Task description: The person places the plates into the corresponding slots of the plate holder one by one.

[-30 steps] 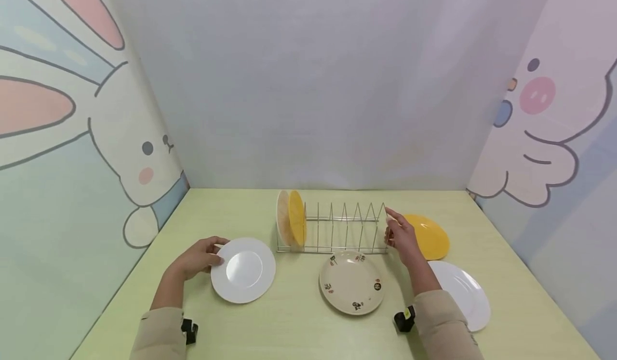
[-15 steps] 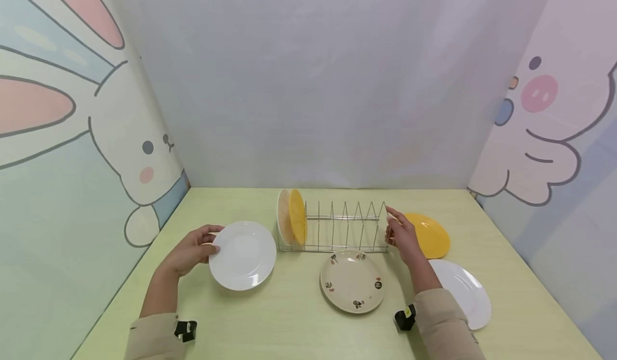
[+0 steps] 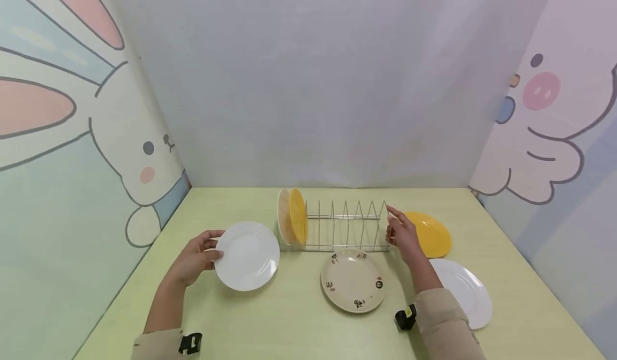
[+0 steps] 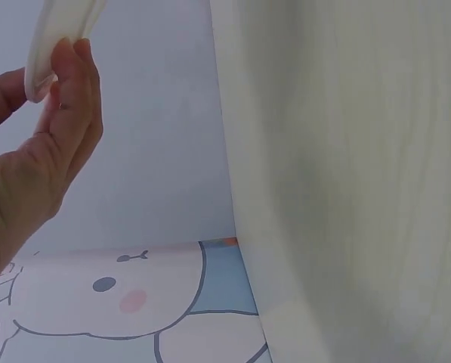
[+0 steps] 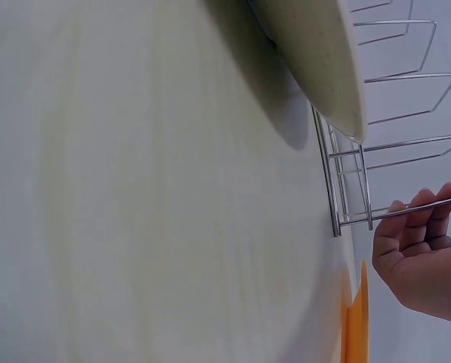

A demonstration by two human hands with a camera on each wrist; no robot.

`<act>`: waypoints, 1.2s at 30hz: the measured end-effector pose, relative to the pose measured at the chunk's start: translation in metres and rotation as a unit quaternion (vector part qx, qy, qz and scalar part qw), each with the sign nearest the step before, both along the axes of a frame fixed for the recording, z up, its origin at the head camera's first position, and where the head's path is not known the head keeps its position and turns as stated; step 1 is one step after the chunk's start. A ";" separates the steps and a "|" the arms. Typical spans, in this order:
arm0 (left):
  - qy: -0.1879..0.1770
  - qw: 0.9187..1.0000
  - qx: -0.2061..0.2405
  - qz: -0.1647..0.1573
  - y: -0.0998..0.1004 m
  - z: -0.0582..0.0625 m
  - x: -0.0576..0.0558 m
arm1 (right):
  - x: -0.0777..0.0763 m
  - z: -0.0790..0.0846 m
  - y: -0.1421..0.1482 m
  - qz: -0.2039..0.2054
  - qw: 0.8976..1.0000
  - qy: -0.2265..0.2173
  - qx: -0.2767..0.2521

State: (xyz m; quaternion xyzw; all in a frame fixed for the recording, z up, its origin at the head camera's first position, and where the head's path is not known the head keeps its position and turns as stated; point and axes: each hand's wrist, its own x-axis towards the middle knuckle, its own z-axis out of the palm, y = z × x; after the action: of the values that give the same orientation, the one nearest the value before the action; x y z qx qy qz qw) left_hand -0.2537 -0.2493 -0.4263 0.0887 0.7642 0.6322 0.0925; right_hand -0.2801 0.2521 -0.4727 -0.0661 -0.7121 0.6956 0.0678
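Note:
A round white plate (image 3: 247, 255) is pinched at its left rim by my left hand (image 3: 195, 258), thumb on the upper face and fingers beneath. The left wrist view shows the plate's edge (image 4: 55, 34) raised off the table, between thumb and fingers. My right hand (image 3: 404, 237) grips the right end of the wire dish rack (image 3: 313, 249); in the right wrist view its fingers curl round the end wire (image 5: 414, 209). Standing on edge in the rack's leftmost slots are a pale plate (image 3: 282, 218) and a yellow plate (image 3: 298, 218).
A cream plate with small dark and red designs (image 3: 353, 281) lies just in front of the rack. Right of it, past my right forearm, are another yellow plate (image 3: 431, 235) and another white plate (image 3: 465, 294). Printed cartoon walls (image 3: 308, 81) enclose the table.
My left hand has lifted the white plate off the table, then shifted it slightly right. The right hand stays at the rack's end.

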 end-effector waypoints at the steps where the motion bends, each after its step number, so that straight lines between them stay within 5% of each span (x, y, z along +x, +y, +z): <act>1: -0.003 1.000 0.005 0.007 0.002 0.000 0.002 | 0.000 0.000 0.000 -0.001 1.000 -0.001 -0.001; 23: 0.043 0.995 0.079 0.038 0.019 0.028 0.022 | 0.000 -0.001 0.001 0.003 1.000 -0.001 -0.007; 36: 0.049 0.976 0.210 0.044 0.043 0.044 0.025 | 0.001 -0.002 0.001 0.002 1.000 -0.004 0.003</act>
State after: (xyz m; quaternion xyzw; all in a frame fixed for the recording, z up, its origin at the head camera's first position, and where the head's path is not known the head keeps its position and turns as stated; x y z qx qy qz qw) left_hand -0.2283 -0.2067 -0.3819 0.1037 0.6213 0.7766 0.0063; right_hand -0.2788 0.2534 -0.4742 -0.0672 -0.7150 0.6930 0.0638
